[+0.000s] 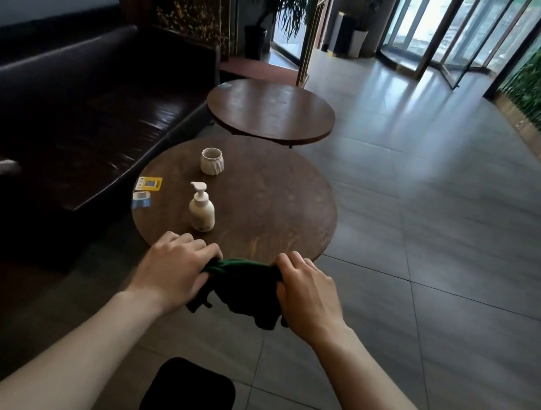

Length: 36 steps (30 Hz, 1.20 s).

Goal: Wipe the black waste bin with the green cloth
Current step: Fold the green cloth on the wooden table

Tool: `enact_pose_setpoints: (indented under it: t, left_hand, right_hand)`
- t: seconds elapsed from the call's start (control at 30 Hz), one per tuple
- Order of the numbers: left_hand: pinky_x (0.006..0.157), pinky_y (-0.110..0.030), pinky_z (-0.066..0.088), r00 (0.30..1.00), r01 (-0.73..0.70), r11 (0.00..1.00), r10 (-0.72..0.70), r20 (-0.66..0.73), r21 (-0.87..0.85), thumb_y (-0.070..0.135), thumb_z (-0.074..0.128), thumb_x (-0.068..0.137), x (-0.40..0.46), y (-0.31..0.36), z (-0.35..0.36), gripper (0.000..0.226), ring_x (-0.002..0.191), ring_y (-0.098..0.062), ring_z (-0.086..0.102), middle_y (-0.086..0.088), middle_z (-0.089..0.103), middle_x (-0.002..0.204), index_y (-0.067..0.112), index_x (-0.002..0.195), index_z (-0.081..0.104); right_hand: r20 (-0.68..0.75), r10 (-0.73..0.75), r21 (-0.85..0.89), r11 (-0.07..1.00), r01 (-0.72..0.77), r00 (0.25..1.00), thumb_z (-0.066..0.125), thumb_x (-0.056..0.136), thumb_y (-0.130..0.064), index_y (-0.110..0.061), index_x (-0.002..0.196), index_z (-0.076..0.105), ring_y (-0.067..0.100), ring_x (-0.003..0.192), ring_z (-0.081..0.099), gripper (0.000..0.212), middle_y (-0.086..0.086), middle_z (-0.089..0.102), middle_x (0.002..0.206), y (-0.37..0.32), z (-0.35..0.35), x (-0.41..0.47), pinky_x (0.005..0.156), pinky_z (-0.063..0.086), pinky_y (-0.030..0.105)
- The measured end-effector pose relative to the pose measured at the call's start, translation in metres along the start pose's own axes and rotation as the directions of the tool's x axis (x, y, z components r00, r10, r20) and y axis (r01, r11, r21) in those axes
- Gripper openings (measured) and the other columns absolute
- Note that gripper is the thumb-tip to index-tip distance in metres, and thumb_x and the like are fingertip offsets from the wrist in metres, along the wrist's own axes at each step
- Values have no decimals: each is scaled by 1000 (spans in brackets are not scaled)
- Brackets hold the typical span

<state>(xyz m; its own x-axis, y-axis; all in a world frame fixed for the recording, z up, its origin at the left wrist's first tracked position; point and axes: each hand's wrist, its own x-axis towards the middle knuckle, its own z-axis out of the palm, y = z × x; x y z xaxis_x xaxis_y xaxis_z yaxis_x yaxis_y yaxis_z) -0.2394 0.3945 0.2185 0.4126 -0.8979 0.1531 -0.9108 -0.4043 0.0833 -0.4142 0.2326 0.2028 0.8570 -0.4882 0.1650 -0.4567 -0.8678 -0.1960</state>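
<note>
The green cloth (244,287) hangs bunched between both hands, just in front of the near edge of a round wooden table (282,206). My left hand (174,268) grips its left end and my right hand (307,295) grips its right end, with the loose part drooping below. The black waste bin (188,397) stands on the tiled floor directly below my arms, seen from above as a dark rounded square. Neither hand touches the bin.
On the near table stand a white pump bottle (201,209), a ribbed white cup (212,161) and two small cards (147,190). A second round table (271,112) lies beyond. A dark leather sofa (69,102) runs along the left. Tiled floor (444,262) stretches right.
</note>
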Motion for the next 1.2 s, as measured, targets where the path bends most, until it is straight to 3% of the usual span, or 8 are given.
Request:
enact_pose_setpoints:
  t: [0.4,0.53,0.67,0.8,1.2]
  left_hand:
    - [93,-35,45,993,28,1000,-28,-114,0,30,63,86,-10,-73,117,22,96,-16,61,12,68,94,34,108,61]
    - [90,-36,46,987,37,999,-42,-153,-33,28,64,86,-18,-87,183,21,91,-18,62,11,68,90,33,107,63]
    - [86,-35,46,983,57,996,-68,-168,-68,29,63,86,-25,-97,253,21,90,-17,62,11,68,89,34,106,63]
    - [81,-33,45,976,63,993,-81,-203,-95,27,66,83,-30,-102,315,22,86,-16,63,12,67,86,35,104,63]
    - [70,-33,52,955,79,983,-121,-270,-163,31,60,87,-46,-121,437,21,80,-20,67,17,67,96,40,106,55]
  right_hand:
    - [-47,10,54,998,-8,999,52,96,-18,-21,103,50,24,93,57,8,-4,61,99,-17,143,33,61,35,36]
    - [-55,8,71,997,-4,998,52,96,-19,-22,108,52,22,96,58,12,-6,62,103,-7,208,32,65,42,38]
    - [-90,-9,117,993,19,996,52,98,-21,-24,112,55,20,96,59,14,-7,63,106,5,272,28,68,38,35]
    - [-121,-20,184,982,42,992,55,99,-24,-24,119,58,19,96,61,21,-7,65,110,13,327,22,77,52,39]
    - [-245,1,269,961,67,970,56,97,-27,-25,110,56,19,86,62,14,-7,62,104,30,452,8,76,55,44]
